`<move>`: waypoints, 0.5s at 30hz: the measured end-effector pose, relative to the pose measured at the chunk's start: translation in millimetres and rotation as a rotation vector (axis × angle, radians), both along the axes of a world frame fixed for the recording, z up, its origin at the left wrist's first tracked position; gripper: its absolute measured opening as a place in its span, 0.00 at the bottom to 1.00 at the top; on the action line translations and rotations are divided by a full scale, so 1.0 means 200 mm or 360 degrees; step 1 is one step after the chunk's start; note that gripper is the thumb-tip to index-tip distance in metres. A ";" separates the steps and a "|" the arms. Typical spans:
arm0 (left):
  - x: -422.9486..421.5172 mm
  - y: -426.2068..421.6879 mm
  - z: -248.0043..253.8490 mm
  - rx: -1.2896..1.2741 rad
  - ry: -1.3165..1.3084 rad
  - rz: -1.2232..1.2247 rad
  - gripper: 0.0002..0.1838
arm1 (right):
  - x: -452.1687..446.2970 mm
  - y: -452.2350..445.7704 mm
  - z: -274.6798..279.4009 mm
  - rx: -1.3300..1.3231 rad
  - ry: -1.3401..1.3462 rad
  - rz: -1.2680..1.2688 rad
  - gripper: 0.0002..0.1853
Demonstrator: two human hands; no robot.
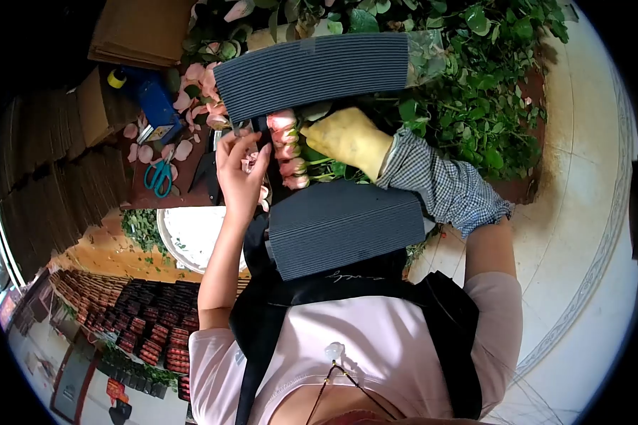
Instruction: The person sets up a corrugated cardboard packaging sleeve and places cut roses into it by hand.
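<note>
Pink roses point(288, 152) lie in a short row, heads to the left, between two flaps of dark ridged cardboard, an upper flap point(312, 74) and a lower flap point(347, 230). My right hand point(347, 140), in a yellow glove, is closed at the right side of the rose heads, over their stems; its lower fingers are partly hidden. Just left of the roses, my left hand point(239, 170) is bare and raised, its fingers curled around a few pink petals point(250, 160).
Cut greenery point(496, 106) heaps at the right and back. Loose petals point(184, 150), teal scissors point(160, 177) and a blue box point(157, 106) lie left. Below them stands a white round container point(164, 237). Stacked cardboard point(46, 170) fills the far left.
</note>
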State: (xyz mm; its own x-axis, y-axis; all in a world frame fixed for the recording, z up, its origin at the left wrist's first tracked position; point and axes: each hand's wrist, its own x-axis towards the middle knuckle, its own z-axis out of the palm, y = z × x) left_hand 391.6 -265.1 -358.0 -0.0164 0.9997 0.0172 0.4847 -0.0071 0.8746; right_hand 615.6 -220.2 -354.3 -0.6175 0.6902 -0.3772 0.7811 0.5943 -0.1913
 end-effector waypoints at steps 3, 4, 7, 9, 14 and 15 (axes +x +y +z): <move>0.08 0.04 -0.06 0.0103 0.0359 -0.0084 0.23 | -0.08 -0.04 0.01 0.0281 -0.0110 0.0021 0.06; 0.10 0.03 -0.10 0.0142 0.0399 -0.0076 0.27 | -0.09 -0.03 0.01 0.0210 -0.0139 -0.0015 0.06; 0.15 0.00 -0.15 0.0215 0.0471 0.0059 0.27 | -0.06 -0.04 -0.04 0.0293 0.0200 -0.0112 0.07; 0.13 -0.03 -0.19 0.0105 0.0453 0.0044 0.26 | -0.04 -0.05 -0.06 0.0353 0.0293 -0.0072 0.07; 0.11 -0.04 -0.25 -0.0076 0.0204 0.0024 0.25 | -0.04 -0.04 -0.07 0.0301 0.0303 -0.0068 0.09; 0.11 -0.03 -0.25 -0.0091 0.0155 0.0035 0.24 | -0.04 -0.04 -0.04 0.0277 0.0279 -0.0098 0.09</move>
State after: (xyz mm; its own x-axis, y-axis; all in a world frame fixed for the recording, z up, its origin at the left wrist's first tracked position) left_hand 414.3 -271.8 -408.6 -0.0393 0.9985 -0.0373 0.5670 0.0530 0.8220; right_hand 608.2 -228.4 -362.5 -0.6178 0.7737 -0.1403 0.7808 0.5825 -0.2261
